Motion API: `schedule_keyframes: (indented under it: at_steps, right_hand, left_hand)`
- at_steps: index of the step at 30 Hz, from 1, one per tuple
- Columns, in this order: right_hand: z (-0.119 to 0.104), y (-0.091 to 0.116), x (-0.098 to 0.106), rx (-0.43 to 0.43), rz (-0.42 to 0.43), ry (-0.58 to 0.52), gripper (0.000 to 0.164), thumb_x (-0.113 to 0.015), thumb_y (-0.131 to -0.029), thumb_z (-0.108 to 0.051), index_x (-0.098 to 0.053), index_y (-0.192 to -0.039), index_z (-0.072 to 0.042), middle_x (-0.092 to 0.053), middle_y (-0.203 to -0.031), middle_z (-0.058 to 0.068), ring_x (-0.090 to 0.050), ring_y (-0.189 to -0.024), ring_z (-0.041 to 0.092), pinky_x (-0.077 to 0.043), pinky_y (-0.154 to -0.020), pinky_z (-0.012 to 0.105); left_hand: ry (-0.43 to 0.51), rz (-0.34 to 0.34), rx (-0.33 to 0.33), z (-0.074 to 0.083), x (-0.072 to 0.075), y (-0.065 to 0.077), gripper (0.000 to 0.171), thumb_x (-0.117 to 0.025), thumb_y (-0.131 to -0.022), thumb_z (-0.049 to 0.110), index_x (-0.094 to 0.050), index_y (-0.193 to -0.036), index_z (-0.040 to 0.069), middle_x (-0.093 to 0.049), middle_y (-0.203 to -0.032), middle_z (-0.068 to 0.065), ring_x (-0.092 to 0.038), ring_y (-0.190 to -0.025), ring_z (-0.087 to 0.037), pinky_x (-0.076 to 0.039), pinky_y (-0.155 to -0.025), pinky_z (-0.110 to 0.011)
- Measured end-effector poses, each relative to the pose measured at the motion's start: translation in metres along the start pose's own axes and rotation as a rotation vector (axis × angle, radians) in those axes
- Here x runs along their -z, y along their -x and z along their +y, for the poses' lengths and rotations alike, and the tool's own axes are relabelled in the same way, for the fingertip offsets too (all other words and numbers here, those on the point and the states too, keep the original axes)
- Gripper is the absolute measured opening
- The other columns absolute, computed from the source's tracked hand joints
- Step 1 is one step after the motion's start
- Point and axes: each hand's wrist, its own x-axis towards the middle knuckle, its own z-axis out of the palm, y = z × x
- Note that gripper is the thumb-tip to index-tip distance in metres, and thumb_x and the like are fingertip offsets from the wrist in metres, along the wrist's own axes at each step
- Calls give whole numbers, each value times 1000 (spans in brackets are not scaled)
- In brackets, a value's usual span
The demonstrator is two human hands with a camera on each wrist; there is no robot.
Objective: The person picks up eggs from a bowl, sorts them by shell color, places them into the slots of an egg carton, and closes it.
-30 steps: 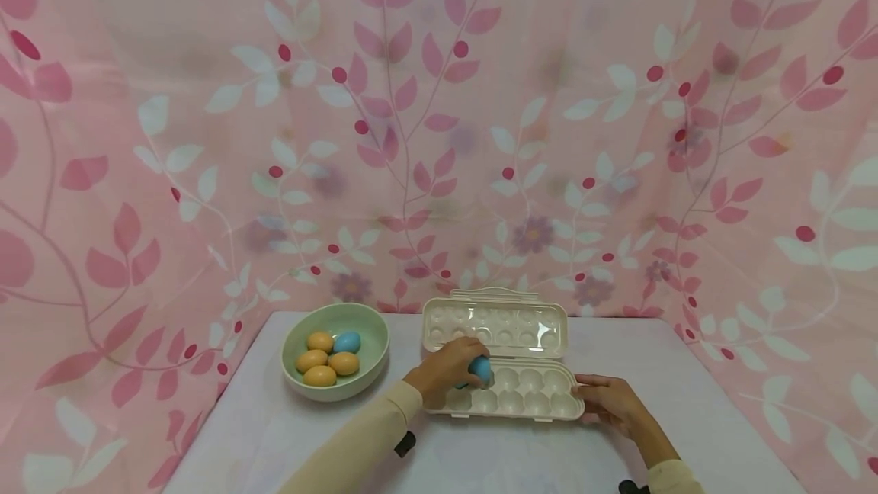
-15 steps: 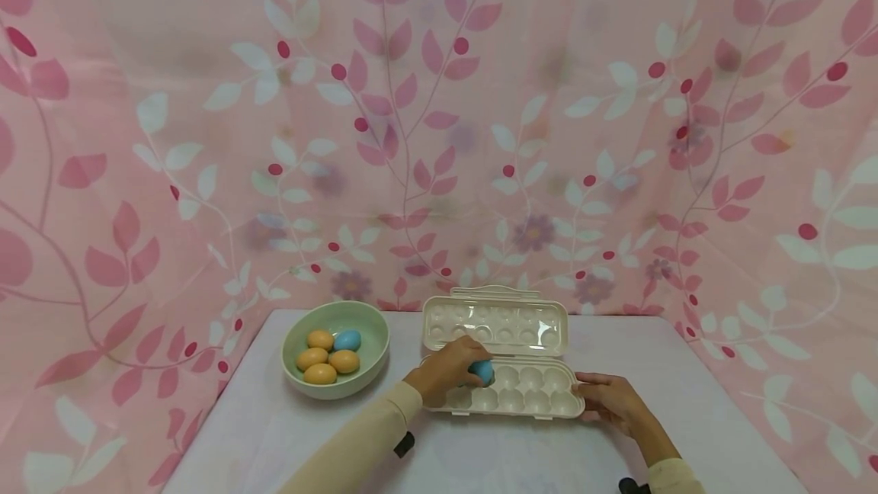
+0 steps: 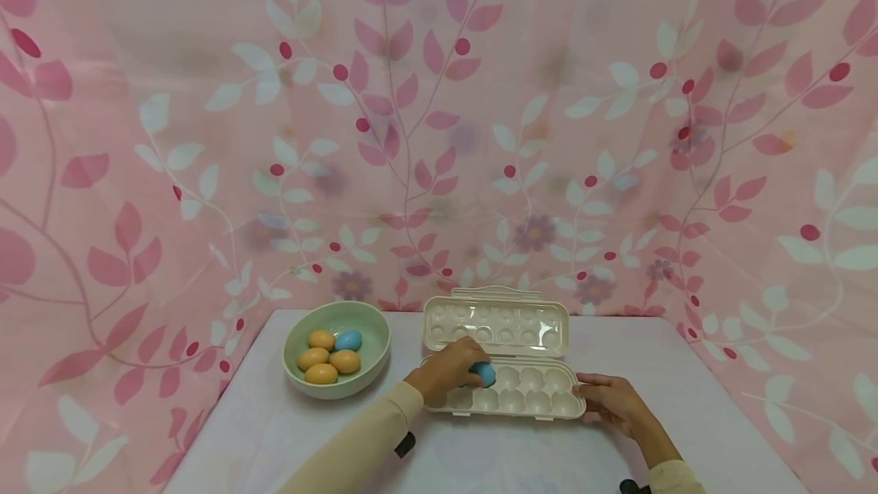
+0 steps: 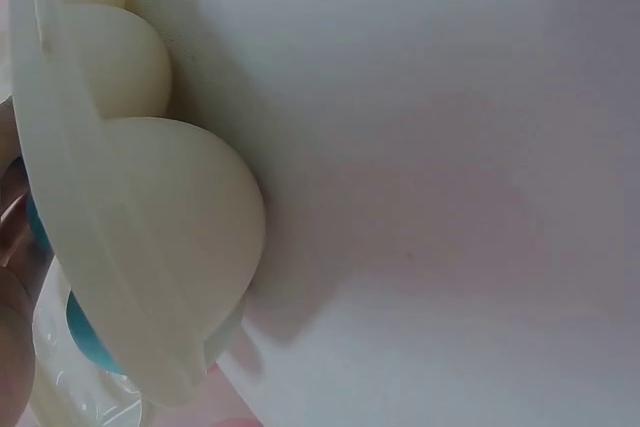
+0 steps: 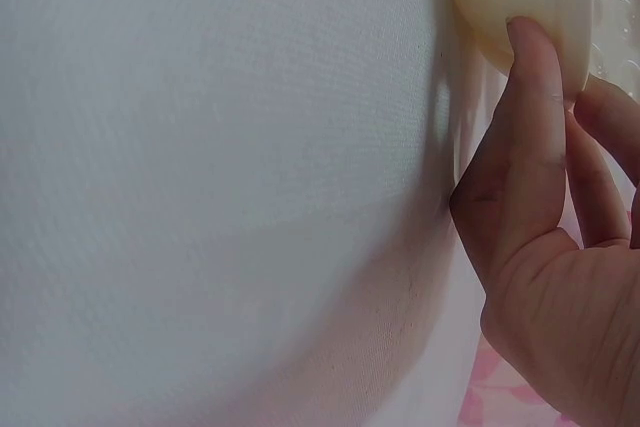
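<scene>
My left hand (image 3: 449,370) is over the left half of an open cream egg carton (image 3: 511,404) and pinches a blue egg (image 3: 486,373) right at the back row of cups. In the left wrist view, another blue egg (image 4: 92,339) shows in the carton's end cup, mostly hidden by its wall. My right hand (image 3: 613,402) grips the carton's right end; in the right wrist view its thumb (image 5: 537,77) presses the cup wall while a finger lies at the rim. Several cups between the hands hold nothing.
A pale green bowl (image 3: 373,364) stands left of the carton. Inside are several orange eggs (image 3: 321,373) and one blue egg. The carton's raised lid (image 3: 496,326) leans toward the pink patterned curtain (image 3: 439,136) behind the white table (image 3: 274,441).
My left hand has shifted the pinched blue egg slightly to the right and lower along the back row. The right hand keeps its grip on the carton's end.
</scene>
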Motion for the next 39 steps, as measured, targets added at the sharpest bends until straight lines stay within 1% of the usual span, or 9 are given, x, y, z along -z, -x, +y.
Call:
schedule_keyframes:
  at_steps: [7,10,13,14,16,20,25,33,39]
  right_hand:
    - [0,1,0,-3,6,8,56,-73,-87,-12,-51,-133,10,-71,-95,12,-69,-79,25,-58,-68,40]
    - [1,0,0,0,-3,-4,56,-72,-87,-12,-51,-133,10,-71,-95,12,-69,-79,25,-58,-68,40]
    - [2,0,0,-5,-10,-17,55,-72,-87,-11,-52,-133,10,-71,-95,12,-69,-80,25,-58,-67,40]
    - [3,0,0,-6,-9,-21,55,-73,-86,-11,-52,-133,10,-71,-95,12,-69,-80,25,-58,-67,40]
    - [3,0,0,-8,-9,-22,54,-73,-86,-11,-53,-132,10,-71,-94,12,-69,-79,25,-58,-66,40]
    - [2,0,0,0,-12,-26,55,-72,-86,-10,-52,-133,11,-71,-94,12,-69,-79,25,-58,-66,40]
    - [2,0,1,8,-26,-35,54,-71,-87,-11,-51,-133,11,-71,-95,12,-70,-80,25,-58,-67,40]
    - [3,2,4,9,-47,-34,55,-71,-89,-13,-50,-134,10,-71,-96,10,-69,-80,25,-58,-68,40]
    - [5,0,2,22,-53,-38,55,-70,-89,-13,-49,-135,10,-71,-96,11,-69,-81,25,-58,-68,40]
  left_hand:
    - [39,3,19,-2,-1,2,40,-76,-84,32,-69,-119,13,-64,-112,8,-52,-109,-8,-44,-92,-16]
    - [51,51,-20,-4,1,5,43,-76,-84,30,-68,-121,11,-64,-114,7,-53,-110,-9,-43,-94,-18]
    - [28,113,-63,-6,6,8,42,-77,-82,30,-69,-119,11,-66,-113,5,-55,-110,-11,-44,-96,-21]
    - [20,127,-62,-7,10,9,43,-78,-82,31,-69,-118,10,-67,-113,4,-56,-110,-13,-44,-97,-22]
    - [1,145,-47,-8,17,10,44,-78,-81,32,-69,-118,9,-67,-114,2,-57,-111,-14,-44,-97,-23]
    - [-12,142,25,-12,35,14,46,-77,-83,32,-67,-121,7,-66,-117,-1,-57,-115,-18,-45,-99,-26]
    - [-42,170,57,-24,51,25,42,-75,-86,28,-67,-120,4,-66,-116,-5,-58,-112,-21,-47,-98,-32]
    - [-57,259,133,-46,57,51,36,-73,-88,26,-68,-118,5,-66,-116,-8,-60,-110,-26,-49,-96,-41]
    - [-82,364,135,-62,57,72,25,-71,-90,17,-70,-109,2,-66,-107,-10,-61,-103,-29,-51,-90,-44]
